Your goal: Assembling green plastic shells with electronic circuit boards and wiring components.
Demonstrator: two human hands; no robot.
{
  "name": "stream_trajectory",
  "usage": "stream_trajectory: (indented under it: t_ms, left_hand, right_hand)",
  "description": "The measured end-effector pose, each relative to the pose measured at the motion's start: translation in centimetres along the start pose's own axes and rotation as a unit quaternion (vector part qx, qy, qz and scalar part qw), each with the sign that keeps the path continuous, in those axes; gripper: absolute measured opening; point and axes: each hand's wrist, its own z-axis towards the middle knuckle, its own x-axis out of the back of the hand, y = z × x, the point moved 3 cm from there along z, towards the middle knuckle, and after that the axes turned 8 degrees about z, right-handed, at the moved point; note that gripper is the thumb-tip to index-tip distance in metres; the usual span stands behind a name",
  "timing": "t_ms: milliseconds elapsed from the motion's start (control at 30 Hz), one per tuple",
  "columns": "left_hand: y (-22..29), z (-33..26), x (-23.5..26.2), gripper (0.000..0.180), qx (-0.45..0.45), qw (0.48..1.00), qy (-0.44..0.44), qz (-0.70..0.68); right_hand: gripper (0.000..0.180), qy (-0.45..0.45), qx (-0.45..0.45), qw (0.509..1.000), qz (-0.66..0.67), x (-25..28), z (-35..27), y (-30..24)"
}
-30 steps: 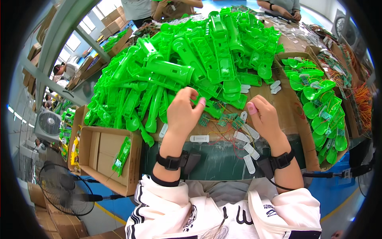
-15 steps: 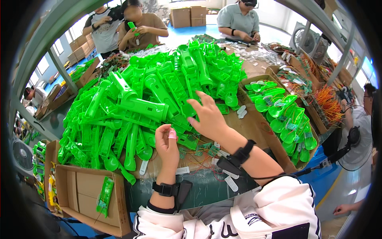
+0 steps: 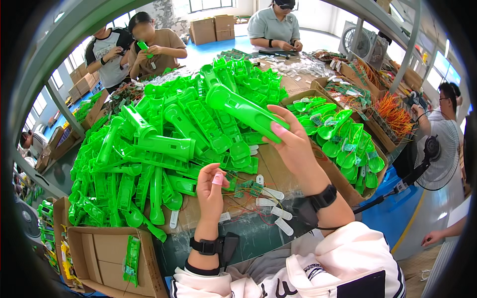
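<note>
My right hand [image 3: 294, 141] is closed round the narrow end of a bright green plastic flashlight housing [image 3: 238, 107]. Its wide rounded end points up and to the left, above a large pile of similar green housings [image 3: 169, 144]. In front of the pile, my left hand [image 3: 211, 186] has its fingers curled inward, with pink tape round the thumb; nothing shows in it. Small green circuit boards [image 3: 247, 187] with thin wires and several white flat strips [image 3: 281, 213] lie on the table between my forearms.
At lower left, a cardboard box [image 3: 109, 233] contains one green housing half with wires. On the right, another carton [image 3: 348, 191] holds wired green halves, beside bundles of orange wire [image 3: 387, 113]. Co-workers stand across the table. A fan [image 3: 439, 149] stands at right.
My right hand, formerly empty with spread fingers over the pile, has taken hold of a green flashlight housing and lifted it, moving right. My left hand remains curled. The view has shifted slightly.
</note>
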Motion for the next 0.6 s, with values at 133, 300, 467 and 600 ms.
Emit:
stream_trajectory:
  t_ms: [133,300,467,600]
  left_hand:
    - [0.0,-0.2,-1.0,0.026,0.043,0.996,-0.058,-0.053]
    - [-0.3,-0.6,-1.5,0.036,0.094,0.966,-0.145,-0.193]
    - [0.8,-1.3,-2.0,0.056,0.127,0.938,-0.213,-0.243]
    - [0.4,-0.9,-2.6,0.076,0.097,0.946,-0.205,-0.232]
  right_hand:
    - [0.043,-0.052,-0.032,0.983,0.171,2.5,-2.7,-1.1]
    - [0.045,-0.048,-0.043,0.965,0.255,3.5,-3.9,-0.6]
    - [0.042,-0.109,-0.044,0.993,0.002,2.4,-5.3,1.3]
    - [0.041,-0.297,0.14,0.869,-0.371,0.3,-6.0,1.6]
